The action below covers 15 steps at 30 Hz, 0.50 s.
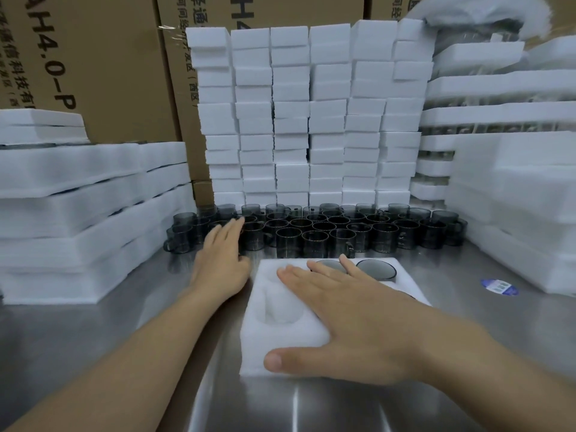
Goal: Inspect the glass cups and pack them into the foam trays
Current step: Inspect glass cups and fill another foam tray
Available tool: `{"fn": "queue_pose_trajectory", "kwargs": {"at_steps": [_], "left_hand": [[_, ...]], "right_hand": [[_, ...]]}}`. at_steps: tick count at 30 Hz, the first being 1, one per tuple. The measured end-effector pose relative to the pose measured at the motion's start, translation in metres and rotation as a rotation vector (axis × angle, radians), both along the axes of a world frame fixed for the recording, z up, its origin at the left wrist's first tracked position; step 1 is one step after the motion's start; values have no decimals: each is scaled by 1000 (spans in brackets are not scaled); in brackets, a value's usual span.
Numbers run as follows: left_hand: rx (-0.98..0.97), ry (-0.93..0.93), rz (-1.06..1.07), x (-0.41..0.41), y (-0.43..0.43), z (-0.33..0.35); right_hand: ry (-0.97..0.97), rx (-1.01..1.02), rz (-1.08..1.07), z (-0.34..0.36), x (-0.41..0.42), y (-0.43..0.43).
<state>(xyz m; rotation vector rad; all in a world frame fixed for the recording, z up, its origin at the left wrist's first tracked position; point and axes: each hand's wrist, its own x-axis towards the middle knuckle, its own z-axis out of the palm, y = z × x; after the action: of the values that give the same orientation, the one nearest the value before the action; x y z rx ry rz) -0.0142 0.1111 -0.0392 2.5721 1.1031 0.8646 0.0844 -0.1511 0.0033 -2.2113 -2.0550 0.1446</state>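
Foam tray [282, 338] lies under my flat, open right hand [358, 316]. My left hand [223, 260], fingers straight, touches the far glass cups [314, 235]

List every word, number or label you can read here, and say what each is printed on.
"AH4.0-P", cut off by foam below: left cardboard box, running sideways.
"H4", partly hidden behind the foam blocks: middle cardboard box.
Chinese characters in lines on both boxes: mostly too blurred and cropped to read with confidence.
Blue round sticker on the steel table: print too small to read.
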Motion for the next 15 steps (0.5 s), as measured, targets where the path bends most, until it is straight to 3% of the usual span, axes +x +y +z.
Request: {"fn": "queue_pose_trajectory", "kwargs": {"at_steps": [2, 5, 8, 12, 15], "left_hand": [[-30, 96, 30, 1, 2, -1], [140, 133, 137, 3, -1, -2], [166, 132, 248, 0, -3, 2], [104, -115, 270, -7, -4, 11], [-91, -443, 77, -6, -11, 29]], "right_hand": [[3, 15, -5, -1, -1, 0], [-7, 33, -9, -1, -1, 0], [-16, 48, -6, 0, -1, 0], [3, 71, 3, 0, 0, -1], [56, 111, -4, 0, 0, -2]]}}
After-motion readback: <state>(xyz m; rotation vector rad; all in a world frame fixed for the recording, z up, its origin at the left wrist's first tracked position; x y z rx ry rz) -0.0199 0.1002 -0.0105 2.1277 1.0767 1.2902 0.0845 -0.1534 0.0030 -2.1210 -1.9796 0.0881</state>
